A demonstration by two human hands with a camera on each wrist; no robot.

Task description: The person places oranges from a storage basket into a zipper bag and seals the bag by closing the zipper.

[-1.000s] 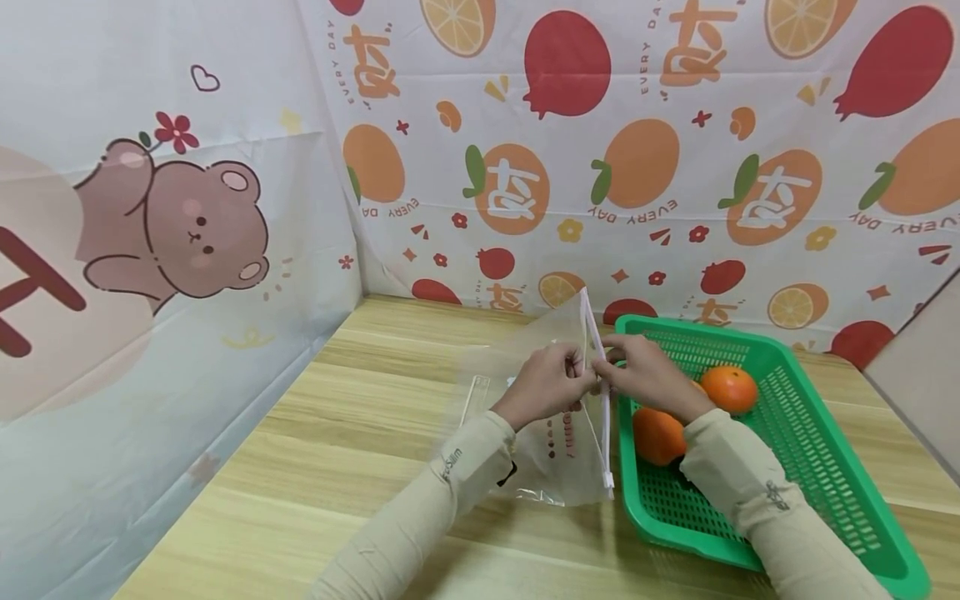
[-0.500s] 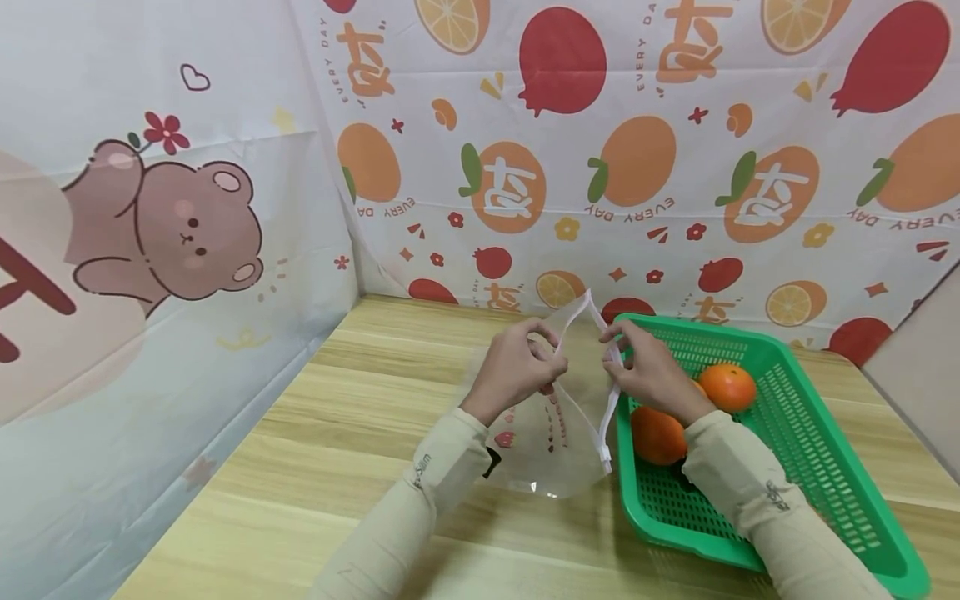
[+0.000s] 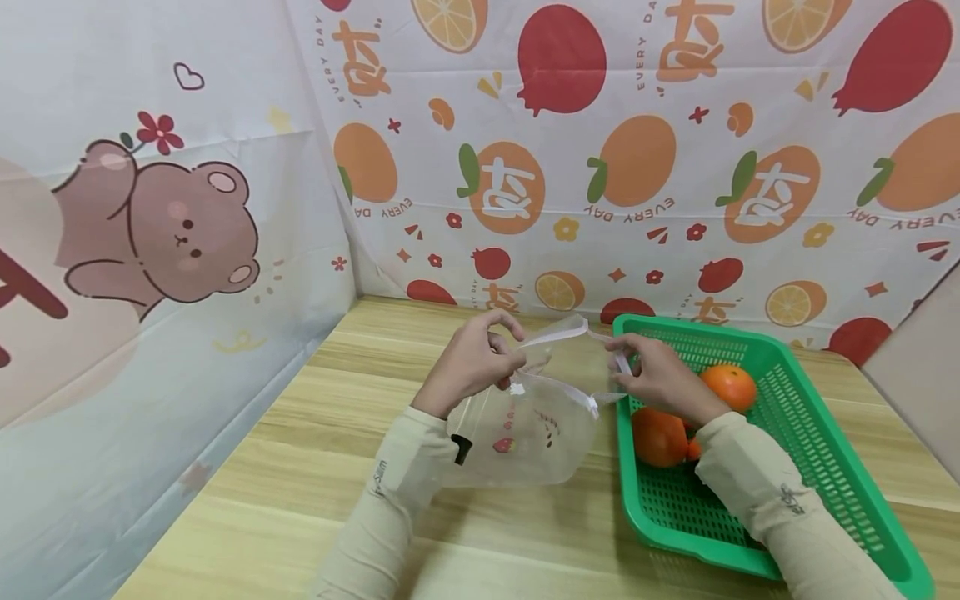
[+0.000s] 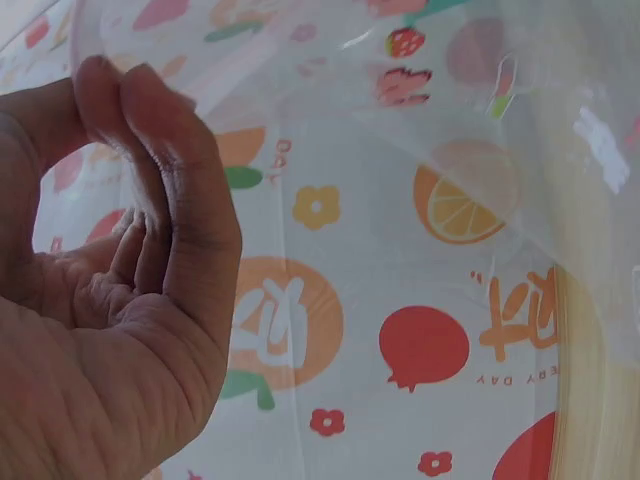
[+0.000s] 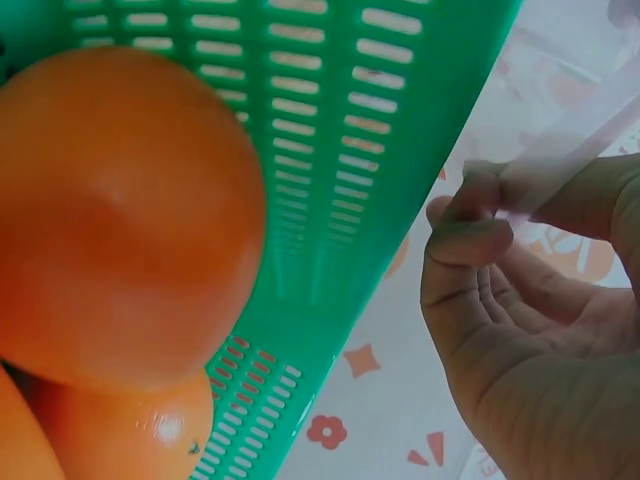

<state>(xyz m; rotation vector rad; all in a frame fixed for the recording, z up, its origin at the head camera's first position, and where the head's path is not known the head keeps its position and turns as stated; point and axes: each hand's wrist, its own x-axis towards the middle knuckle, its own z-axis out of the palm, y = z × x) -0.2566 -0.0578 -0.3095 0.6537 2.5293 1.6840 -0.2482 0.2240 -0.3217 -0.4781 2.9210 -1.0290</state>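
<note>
A clear zip bag (image 3: 536, 446) with small red prints hangs between both hands over the table, its mouth spread wide and its white zip strip bent into a loop. My left hand (image 3: 474, 357) pinches the left side of that mouth; in the left wrist view, thumb and fingertips meet at the film. On the opposite side my right hand (image 3: 666, 377) holds the white strip between thumb and fingers, over the green basket's left rim (image 3: 628, 492). Oranges lie in the basket: one orange (image 3: 729, 387) behind, another orange (image 3: 660, 437) near the left wall, more partly hidden by the right hand.
The wooden table (image 3: 315, 483) extends left and in front of the bag. A fruit-printed cloth (image 3: 585, 192) hangs behind it, and a bear-printed cloth (image 3: 285, 192) hangs at the left. The basket takes up the table's right side.
My left hand has moved left, away from the right hand, and the bag's mouth has gone from nearly flat to wide apart. The right hand has shifted slightly right; the basket and oranges stay put.
</note>
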